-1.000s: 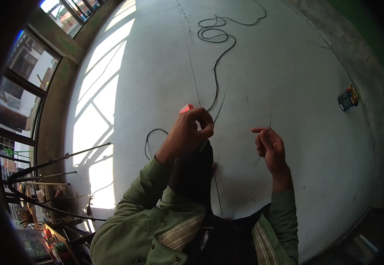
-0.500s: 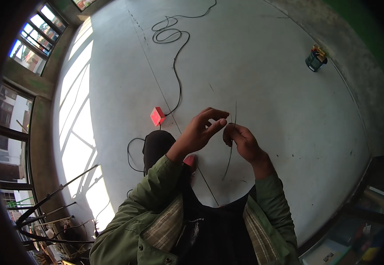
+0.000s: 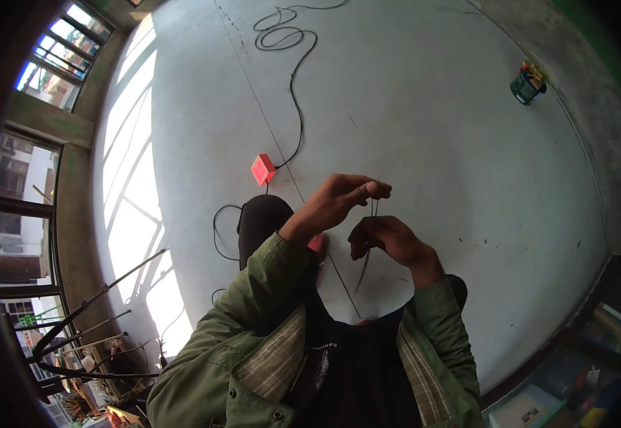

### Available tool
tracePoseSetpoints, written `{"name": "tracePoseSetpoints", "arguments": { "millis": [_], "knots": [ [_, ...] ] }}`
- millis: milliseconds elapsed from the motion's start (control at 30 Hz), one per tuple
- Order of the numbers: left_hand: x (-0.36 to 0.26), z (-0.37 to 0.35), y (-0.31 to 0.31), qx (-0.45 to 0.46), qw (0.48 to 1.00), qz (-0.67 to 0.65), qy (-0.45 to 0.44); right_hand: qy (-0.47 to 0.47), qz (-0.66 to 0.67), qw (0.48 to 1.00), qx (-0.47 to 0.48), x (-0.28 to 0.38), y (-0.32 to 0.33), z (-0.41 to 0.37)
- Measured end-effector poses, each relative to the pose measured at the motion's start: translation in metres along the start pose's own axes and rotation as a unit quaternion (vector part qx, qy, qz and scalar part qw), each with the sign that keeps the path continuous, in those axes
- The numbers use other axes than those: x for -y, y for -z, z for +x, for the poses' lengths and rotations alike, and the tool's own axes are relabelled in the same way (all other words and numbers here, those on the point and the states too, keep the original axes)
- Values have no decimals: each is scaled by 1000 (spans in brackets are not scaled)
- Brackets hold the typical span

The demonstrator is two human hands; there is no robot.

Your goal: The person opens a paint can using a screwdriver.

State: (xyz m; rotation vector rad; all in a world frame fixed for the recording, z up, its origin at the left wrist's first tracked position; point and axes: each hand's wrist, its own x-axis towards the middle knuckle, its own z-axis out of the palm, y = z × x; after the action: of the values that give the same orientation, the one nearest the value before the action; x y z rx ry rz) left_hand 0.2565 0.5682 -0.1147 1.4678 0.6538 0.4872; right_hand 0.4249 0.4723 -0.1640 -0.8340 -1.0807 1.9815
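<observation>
A person's left hand [image 3: 350,197], fingertips parted 0.5 seconds earlier, now pinches the top of a thin dark strand [image 3: 362,271], while the right hand [image 3: 389,235], nearly closed, grips it just below, the loose end pointing to 6 o'clock. Between the 2 hands, 2 thin lines show; 1 red box [image 3: 263,170] sits at 10 o'clock, 1 dark container [image 3: 524,89] at 2 o'clock.

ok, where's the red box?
Head view, left of centre: the red box is on the floor just beyond the left knee, joined to the cord, left of the left hand.
</observation>
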Motion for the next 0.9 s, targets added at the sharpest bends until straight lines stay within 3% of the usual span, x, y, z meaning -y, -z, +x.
{"name": "tracePoseSetpoints", "arguments": {
  "millis": [200,400,500,633,700,767,900],
  "knots": [
    [6,0,1,43,999,-15,10,-36,61,997,19,-11,1,-1],
    [13,8,4,-8,998,-61,3,-18,114,993,-26,-37,-3,-3],
    [11,9,-9,-104,976,-188,28,-4,118,992,-52,-41,-8,-14],
    [1,16,-33,-141,922,-351,88,23,76,996,-37,-54,-2,-33],
    [5,21,-32,-91,916,-372,119,18,90,988,-124,-61,-13,-42],
    [15,44,-32,-29,884,-417,209,18,125,967,-220,-51,-29,-58],
    [16,50,-46,8,837,-459,298,13,181,944,-277,-52,-61,-69]
  ]
}}
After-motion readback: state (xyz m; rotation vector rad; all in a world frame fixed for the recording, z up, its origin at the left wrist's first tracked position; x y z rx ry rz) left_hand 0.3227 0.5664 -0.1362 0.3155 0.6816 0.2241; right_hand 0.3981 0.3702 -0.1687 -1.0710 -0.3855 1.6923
